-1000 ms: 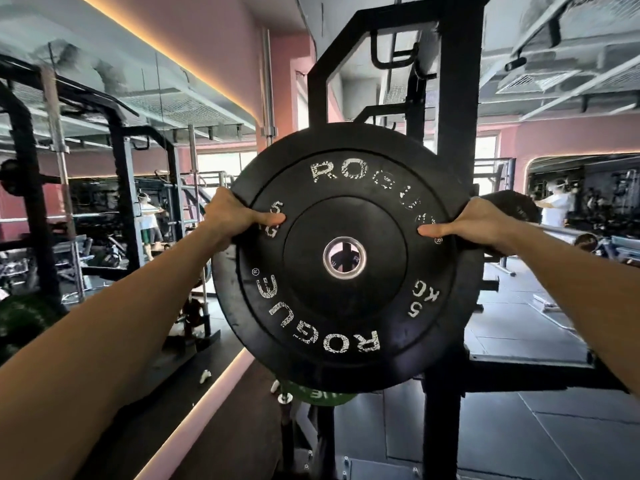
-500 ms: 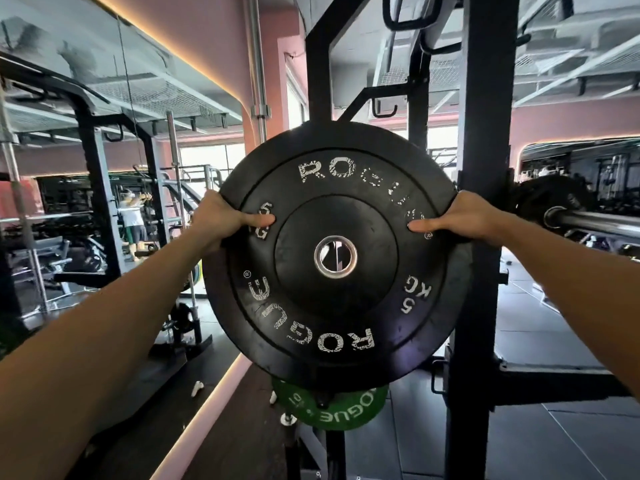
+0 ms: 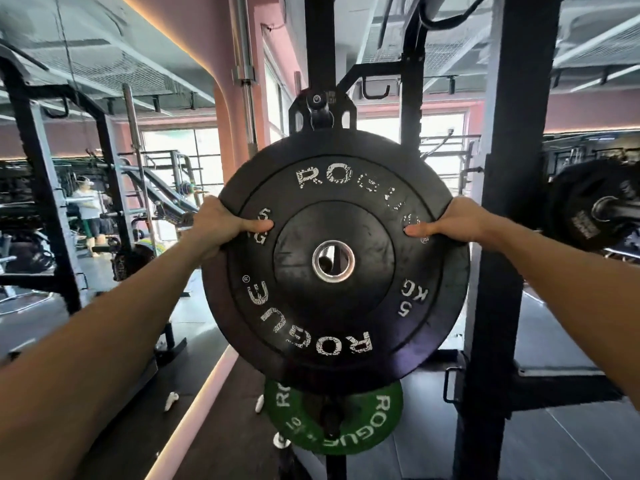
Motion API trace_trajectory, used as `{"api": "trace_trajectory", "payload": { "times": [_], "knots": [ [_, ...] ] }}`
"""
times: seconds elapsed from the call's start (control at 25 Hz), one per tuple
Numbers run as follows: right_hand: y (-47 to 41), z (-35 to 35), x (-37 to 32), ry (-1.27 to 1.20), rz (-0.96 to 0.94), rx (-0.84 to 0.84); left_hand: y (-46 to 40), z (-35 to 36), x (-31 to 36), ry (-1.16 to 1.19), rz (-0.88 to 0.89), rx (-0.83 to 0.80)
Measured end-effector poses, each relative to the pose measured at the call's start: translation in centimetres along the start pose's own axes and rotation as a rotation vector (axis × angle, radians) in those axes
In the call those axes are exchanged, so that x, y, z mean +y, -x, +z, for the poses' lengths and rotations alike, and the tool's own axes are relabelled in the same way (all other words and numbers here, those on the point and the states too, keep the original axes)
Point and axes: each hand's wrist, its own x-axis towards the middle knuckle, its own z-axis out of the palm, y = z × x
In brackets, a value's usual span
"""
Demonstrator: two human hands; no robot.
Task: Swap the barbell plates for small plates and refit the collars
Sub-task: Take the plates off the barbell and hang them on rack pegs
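One round black rubber bumper plate (image 3: 336, 261), lettered ROGUE and 5 KG in white, is held upright in front of a black steel rack upright (image 3: 509, 237). It is clamped at its two side edges by the left hand (image 3: 221, 225) and the right hand (image 3: 450, 223), thumbs laid on its face. One green plate (image 3: 367, 424) is seen directly below it. One loaded barbell end (image 3: 595, 209) is visible right of the upright.
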Motion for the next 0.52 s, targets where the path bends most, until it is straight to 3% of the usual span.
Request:
{"api": "trace_trajectory", "payload": {
  "times": [0.32, 0.52],
  "knots": [
    [-6.9, 4.9, 3.4, 0.073, 0.045, -0.008, -7.7, 3.3, -6.3, -0.021, -0.003, -0.105],
    [-10.9, 6.9, 5.5, 0.092, 0.077, 0.008, -12.0, 5.6, -10.3, -0.065, -0.020, -0.080]
  ]
}}
